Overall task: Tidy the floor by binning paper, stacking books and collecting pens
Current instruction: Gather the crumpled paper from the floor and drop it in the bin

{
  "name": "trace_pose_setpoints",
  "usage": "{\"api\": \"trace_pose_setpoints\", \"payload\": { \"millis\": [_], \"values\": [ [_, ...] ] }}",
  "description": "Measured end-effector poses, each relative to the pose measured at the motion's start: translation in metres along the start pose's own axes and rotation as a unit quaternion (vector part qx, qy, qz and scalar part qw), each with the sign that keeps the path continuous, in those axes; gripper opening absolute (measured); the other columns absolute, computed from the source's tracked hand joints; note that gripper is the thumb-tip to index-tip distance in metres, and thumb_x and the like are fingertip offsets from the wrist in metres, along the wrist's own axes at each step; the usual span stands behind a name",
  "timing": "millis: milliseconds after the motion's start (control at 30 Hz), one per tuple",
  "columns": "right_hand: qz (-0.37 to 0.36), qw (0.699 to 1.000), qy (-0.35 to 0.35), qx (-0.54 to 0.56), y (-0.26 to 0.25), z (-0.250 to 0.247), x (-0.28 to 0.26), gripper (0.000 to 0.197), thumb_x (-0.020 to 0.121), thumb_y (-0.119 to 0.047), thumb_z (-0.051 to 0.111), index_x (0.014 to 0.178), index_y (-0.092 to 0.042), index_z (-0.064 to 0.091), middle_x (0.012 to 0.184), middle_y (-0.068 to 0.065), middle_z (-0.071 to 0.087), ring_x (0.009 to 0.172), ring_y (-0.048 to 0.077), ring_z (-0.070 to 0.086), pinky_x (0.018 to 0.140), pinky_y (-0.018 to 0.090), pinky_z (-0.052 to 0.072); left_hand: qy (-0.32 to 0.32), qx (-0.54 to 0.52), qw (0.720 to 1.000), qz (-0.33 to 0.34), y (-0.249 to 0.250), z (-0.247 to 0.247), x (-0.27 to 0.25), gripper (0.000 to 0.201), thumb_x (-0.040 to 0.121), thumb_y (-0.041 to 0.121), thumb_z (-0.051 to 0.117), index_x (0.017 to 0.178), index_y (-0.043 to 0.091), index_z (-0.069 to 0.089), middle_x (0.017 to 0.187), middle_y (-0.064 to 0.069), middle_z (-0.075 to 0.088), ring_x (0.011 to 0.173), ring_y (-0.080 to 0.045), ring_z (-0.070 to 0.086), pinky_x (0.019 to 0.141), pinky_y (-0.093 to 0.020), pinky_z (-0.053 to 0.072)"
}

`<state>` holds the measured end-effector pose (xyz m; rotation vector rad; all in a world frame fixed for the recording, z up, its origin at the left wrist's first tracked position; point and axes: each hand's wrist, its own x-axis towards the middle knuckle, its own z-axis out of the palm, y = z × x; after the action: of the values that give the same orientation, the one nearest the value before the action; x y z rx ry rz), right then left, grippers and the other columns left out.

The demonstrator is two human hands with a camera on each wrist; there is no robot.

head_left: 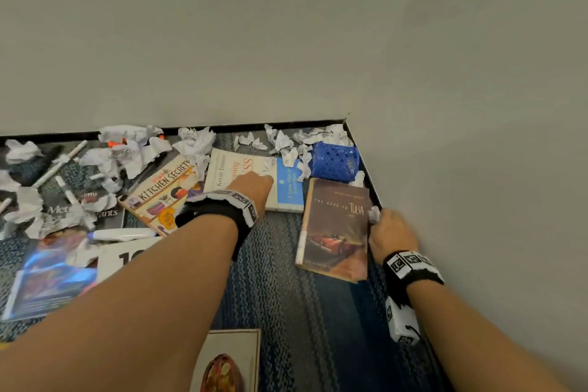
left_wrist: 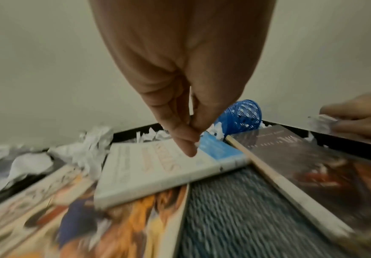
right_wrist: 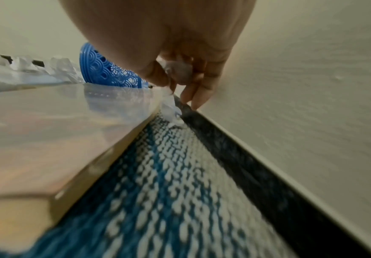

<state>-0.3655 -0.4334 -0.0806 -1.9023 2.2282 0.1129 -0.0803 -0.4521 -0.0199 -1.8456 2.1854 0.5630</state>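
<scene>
Orange cookbook (head_left: 165, 192) is showing "KITCHEN SECRETS"; brown paperback (head_left: 335, 229) is reading "THE KEYS TO TULSA"; white book (head_left: 237, 173) is showing "Kevin Leman"; white sheet (head_left: 124, 256) is showing "1".

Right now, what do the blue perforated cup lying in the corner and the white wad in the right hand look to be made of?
The blue perforated cup looks like moulded plastic: uniform colour, a slight sheen, and a regular scalloped lattice of holes. The white wad pinched by the right hand looks like matte crumpled paper, with sharp creases like the scraps along the wall. Neither is certain from looks alone.
</scene>
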Motion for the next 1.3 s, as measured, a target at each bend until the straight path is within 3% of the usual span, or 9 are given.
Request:
{"api": "trace_pose_setpoints", "payload": {
  "millis": [133, 367, 500, 667, 800, 900, 967, 1133, 1300],
  "values": [
    [-0.021, 0.992, -0.068, -0.103, -0.007, -0.006, 0.018, 0.049, 0.093, -0.017, 0.043, 0.139, -0.016, 0.027, 0.116, 0.015, 0.061, 0.103, 0.034, 0.063, 0.080, 0.040, 0.050, 0.016, 0.000, 1.000, 0.016, 0.001, -0.024, 0.040, 0.026, 0.092, 0.001, 0.049, 0.118, 0.004, 0.051, 0.123, -0.019, 0.052, 0.110, -0.036, 0.055, 0.086, -0.038, 0.045],
    [-0.111, 0.952, -0.121, -0.259, -0.012, -0.003, 0.049, 0.035, 0.097, -0.007, 0.032, 0.132, -0.008, 0.037, 0.119, 0.012, 0.062, 0.108, 0.031, 0.062, 0.083, 0.040, 0.050, 0.052, 0.032, 0.997, 0.044, 0.004, -0.026, 0.094, 0.034, 0.100, 0.029, 0.043, 0.112, 0.004, 0.062, 0.125, -0.017, 0.053, 0.120, -0.030, 0.046, 0.097, -0.036, 0.039],
    [-0.139, 0.944, -0.115, -0.278, -0.011, -0.008, 0.061, 0.034, 0.098, -0.008, 0.029, 0.128, -0.009, 0.046, 0.121, 0.011, 0.062, 0.110, 0.030, 0.062, 0.087, 0.039, 0.049, 0.068, -0.009, 0.997, 0.032, 0.013, -0.021, 0.117, 0.022, 0.094, 0.005, 0.050, 0.113, 0.002, 0.060, 0.133, -0.014, 0.045, 0.081, -0.027, 0.041, 0.083, -0.030, 0.040],
    [-0.117, 0.955, -0.087, -0.260, -0.018, -0.009, 0.067, 0.030, 0.097, -0.007, 0.028, 0.122, -0.008, 0.044, 0.123, 0.011, 0.052, 0.110, 0.026, 0.060, 0.086, 0.035, 0.050, 0.124, -0.105, 0.987, 0.013, 0.019, -0.013, 0.143, 0.022, 0.092, -0.002, 0.045, 0.114, -0.003, 0.050, 0.125, -0.021, 0.042, 0.097, -0.032, 0.049, 0.074, -0.033, 0.036],
    [-0.117, 0.947, -0.106, -0.281, -0.021, -0.006, 0.064, 0.036, 0.094, -0.006, 0.034, 0.130, -0.004, 0.039, 0.127, 0.015, 0.044, 0.114, 0.028, 0.054, 0.091, 0.034, 0.047, 0.207, -0.065, 0.976, 0.000, 0.023, -0.004, 0.160, 0.040, 0.088, 0.039, 0.050, 0.113, 0.009, 0.045, 0.117, -0.009, 0.038, 0.099, -0.025, 0.041, 0.080, -0.040, 0.038],
    [-0.125, 0.938, -0.117, -0.301, -0.020, -0.005, 0.063, 0.034, 0.097, -0.002, 0.028, 0.127, -0.003, 0.043, 0.128, 0.015, 0.044, 0.115, 0.028, 0.054, 0.090, 0.035, 0.048, 0.116, 0.044, 0.992, -0.012, 0.016, 0.010, 0.168, 0.096, 0.067, 0.086, 0.042, 0.128, 0.013, 0.036, 0.121, -0.006, 0.035, 0.113, -0.026, 0.037, 0.093, -0.065, 0.037],
    [-0.132, 0.935, -0.118, -0.307, -0.018, -0.006, 0.062, 0.035, 0.098, -0.001, 0.025, 0.128, -0.003, 0.043, 0.128, 0.015, 0.044, 0.115, 0.027, 0.054, 0.090, 0.034, 0.048, 0.034, 0.073, 0.996, -0.029, 0.011, 0.020, 0.170, 0.114, 0.060, 0.094, 0.038, 0.138, 0.011, 0.030, 0.133, -0.009, 0.030, 0.128, -0.030, 0.031, 0.098, -0.072, 0.030],
    [-0.143, 0.948, -0.104, -0.266, -0.015, -0.013, 0.057, 0.032, 0.096, -0.023, 0.035, 0.119, -0.009, 0.053, 0.120, 0.011, 0.047, 0.110, 0.027, 0.051, 0.088, 0.035, 0.047, 0.087, 0.000, 0.996, -0.020, 0.017, 0.026, 0.175, 0.068, 0.083, 0.060, 0.055, 0.121, 0.006, 0.045, 0.125, -0.013, 0.037, 0.117, -0.031, 0.038, 0.096, -0.051, 0.042],
    [-0.097, 0.994, -0.002, -0.056, -0.031, -0.037, 0.067, 0.023, 0.087, -0.025, 0.052, 0.095, -0.004, 0.059, 0.103, 0.008, 0.045, 0.081, 0.026, 0.054, 0.079, 0.035, 0.047, 0.058, 0.029, 0.998, 0.016, 0.009, 0.024, 0.174, 0.036, 0.094, 0.027, 0.049, 0.116, -0.001, 0.053, 0.125, -0.021, 0.047, 0.119, -0.035, 0.040, 0.097, -0.040, 0.037]
  ]
}}
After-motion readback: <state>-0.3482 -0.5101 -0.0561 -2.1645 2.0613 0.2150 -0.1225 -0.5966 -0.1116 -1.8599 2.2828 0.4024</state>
